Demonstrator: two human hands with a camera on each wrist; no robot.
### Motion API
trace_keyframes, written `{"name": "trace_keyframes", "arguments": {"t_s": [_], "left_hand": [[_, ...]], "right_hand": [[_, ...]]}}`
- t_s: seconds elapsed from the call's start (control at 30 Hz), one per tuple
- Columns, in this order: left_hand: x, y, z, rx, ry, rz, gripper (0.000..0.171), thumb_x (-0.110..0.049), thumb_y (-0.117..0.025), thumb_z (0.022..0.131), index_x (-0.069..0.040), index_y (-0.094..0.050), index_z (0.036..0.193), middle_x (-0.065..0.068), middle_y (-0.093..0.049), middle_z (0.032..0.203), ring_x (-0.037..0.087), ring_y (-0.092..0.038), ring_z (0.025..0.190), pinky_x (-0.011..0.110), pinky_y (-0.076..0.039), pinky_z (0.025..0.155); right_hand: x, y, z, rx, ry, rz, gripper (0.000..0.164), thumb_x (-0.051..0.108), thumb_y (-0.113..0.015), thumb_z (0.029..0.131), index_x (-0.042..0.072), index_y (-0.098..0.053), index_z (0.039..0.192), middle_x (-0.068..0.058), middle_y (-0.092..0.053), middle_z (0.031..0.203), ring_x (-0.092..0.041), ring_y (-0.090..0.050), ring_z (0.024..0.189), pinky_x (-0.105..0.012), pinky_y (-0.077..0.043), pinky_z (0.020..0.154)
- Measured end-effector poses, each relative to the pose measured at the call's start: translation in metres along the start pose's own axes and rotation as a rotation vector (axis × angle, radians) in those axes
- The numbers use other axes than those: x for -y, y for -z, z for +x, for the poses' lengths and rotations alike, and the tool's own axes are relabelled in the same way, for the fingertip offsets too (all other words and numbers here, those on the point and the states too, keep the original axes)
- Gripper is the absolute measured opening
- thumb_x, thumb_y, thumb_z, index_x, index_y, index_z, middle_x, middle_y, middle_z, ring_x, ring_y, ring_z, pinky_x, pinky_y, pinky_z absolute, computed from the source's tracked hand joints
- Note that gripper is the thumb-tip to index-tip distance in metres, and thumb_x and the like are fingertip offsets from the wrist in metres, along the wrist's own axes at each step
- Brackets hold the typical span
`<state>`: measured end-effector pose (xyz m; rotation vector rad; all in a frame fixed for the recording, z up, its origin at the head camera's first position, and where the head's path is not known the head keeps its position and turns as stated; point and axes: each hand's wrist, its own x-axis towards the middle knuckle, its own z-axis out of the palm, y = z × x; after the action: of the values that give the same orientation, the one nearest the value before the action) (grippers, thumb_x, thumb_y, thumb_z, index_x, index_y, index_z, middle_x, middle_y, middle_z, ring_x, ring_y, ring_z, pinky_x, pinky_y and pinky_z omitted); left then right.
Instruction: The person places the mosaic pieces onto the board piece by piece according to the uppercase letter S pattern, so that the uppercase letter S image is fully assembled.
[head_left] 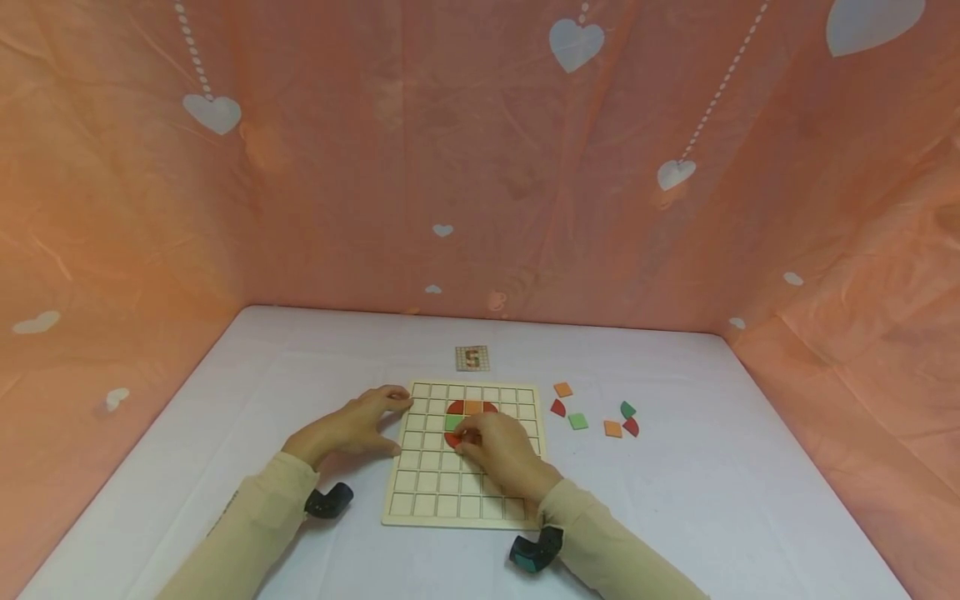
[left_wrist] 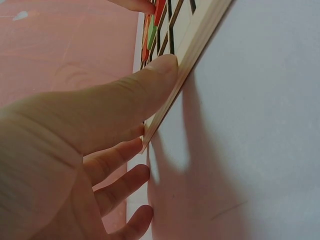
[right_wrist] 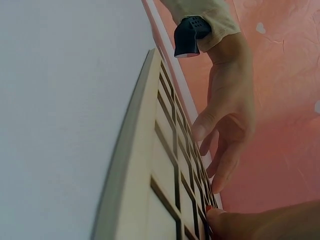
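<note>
While a small card (head_left: 472, 358) lying just beyond the far edge of the grid board (head_left: 427, 505) shows a single figure, readable as 5 or S, the small dark marks on the left sleeve (head_left: 247, 521), left of the board, are too small to read. The board lies flat on a white cloth (head_left: 675, 525), roughly square with no clear long axis, its near edge turned toward the person and its sides running away. On the board's upper middle sit 5 tiles: an orange square (head_left: 473, 407) between 2 red quarter-rounds, a light green square (head_left: 453, 422) nearer the person, then a red tile (head_left: 451, 440). This last tile is partly covered, its curved side facing left and toward the near edge.

The right hand (head_left: 504, 450), over the board, has its fingers curled, thumb and fingertip pinching the red tile. The left hand (head_left: 354, 427) has its fingers parted and thumb spread wide, the thumb tip touching the board's left edge; it grasps nothing. Right of the board lie 6 loose tiles (head_left: 577, 421): 2 orange, 2 red, 1 light green, 1 dark green.
</note>
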<state>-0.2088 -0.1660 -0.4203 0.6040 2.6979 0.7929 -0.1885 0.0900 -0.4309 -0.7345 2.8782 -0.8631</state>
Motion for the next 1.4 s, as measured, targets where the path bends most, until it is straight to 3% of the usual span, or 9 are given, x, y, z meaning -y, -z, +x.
{"name": "trace_keyframes", "arguments": {"t_s": [0.27, 0.53, 0.7, 0.87, 1.0, 1.4], "left_hand": [[-0.001, -0.002, 0.002, 0.001, 0.009, -0.021, 0.079, -0.019, -0.085, 0.080, 0.000, -0.049, 0.148, 0.018, -0.042, 0.157, 0.044, -0.033, 0.148, 0.065, -0.026, 0.121], [-0.003, -0.002, 0.003, 0.007, 0.013, -0.028, 0.078, -0.017, -0.084, 0.080, 0.000, -0.049, 0.148, 0.018, -0.041, 0.157, 0.043, -0.032, 0.148, 0.064, -0.027, 0.122], [-0.004, -0.001, 0.003, 0.006, 0.010, -0.015, 0.078, -0.017, -0.085, 0.080, 0.000, -0.049, 0.147, 0.019, -0.042, 0.156, 0.044, -0.033, 0.147, 0.064, -0.027, 0.121], [-0.001, -0.001, 0.003, 0.005, 0.004, -0.008, 0.078, -0.017, -0.085, 0.080, 0.001, -0.049, 0.147, 0.019, -0.042, 0.156, 0.044, -0.034, 0.147, 0.065, -0.027, 0.121], [0.001, -0.001, 0.003, -0.001, -0.005, 0.008, 0.078, -0.018, -0.085, 0.080, 0.002, -0.050, 0.146, 0.020, -0.043, 0.155, 0.045, -0.035, 0.146, 0.066, -0.028, 0.120], [0.000, 0.000, 0.001, -0.006, -0.011, 0.011, 0.078, -0.019, -0.085, 0.080, 0.002, -0.050, 0.146, 0.019, -0.044, 0.154, 0.044, -0.035, 0.146, 0.067, -0.028, 0.119]], "right_hand": [[-0.003, 0.003, -0.003, 0.013, -0.012, -0.025, 0.020, 0.025, -0.074, 0.092, 0.017, -0.078, 0.110, 0.006, -0.077, 0.104, -0.007, -0.065, 0.090, -0.028, -0.055, 0.083], [-0.006, 0.006, -0.004, 0.046, -0.045, -0.004, 0.021, 0.025, -0.073, 0.093, 0.018, -0.077, 0.112, 0.007, -0.076, 0.104, -0.007, -0.064, 0.092, -0.029, -0.055, 0.085], [-0.009, 0.007, -0.004, 0.053, -0.021, 0.027, 0.022, 0.024, -0.074, 0.093, 0.016, -0.077, 0.113, 0.009, -0.075, 0.099, -0.006, -0.064, 0.093, -0.030, -0.055, 0.087], [-0.010, 0.009, -0.003, 0.056, -0.030, 0.108, 0.022, 0.021, -0.076, 0.091, 0.015, -0.076, 0.112, 0.010, -0.070, 0.088, -0.006, -0.061, 0.085, -0.024, -0.053, 0.078], [-0.010, 0.012, -0.001, 0.025, -0.004, 0.093, 0.019, 0.018, -0.075, 0.090, 0.014, -0.076, 0.109, 0.007, -0.068, 0.084, -0.006, -0.059, 0.079, -0.021, -0.049, 0.070], [-0.017, 0.040, 0.000, -0.022, -0.050, 0.113, 0.023, 0.018, -0.076, 0.090, 0.010, -0.076, 0.112, 0.005, -0.068, 0.085, -0.009, -0.059, 0.077, -0.021, -0.050, 0.066]]}}
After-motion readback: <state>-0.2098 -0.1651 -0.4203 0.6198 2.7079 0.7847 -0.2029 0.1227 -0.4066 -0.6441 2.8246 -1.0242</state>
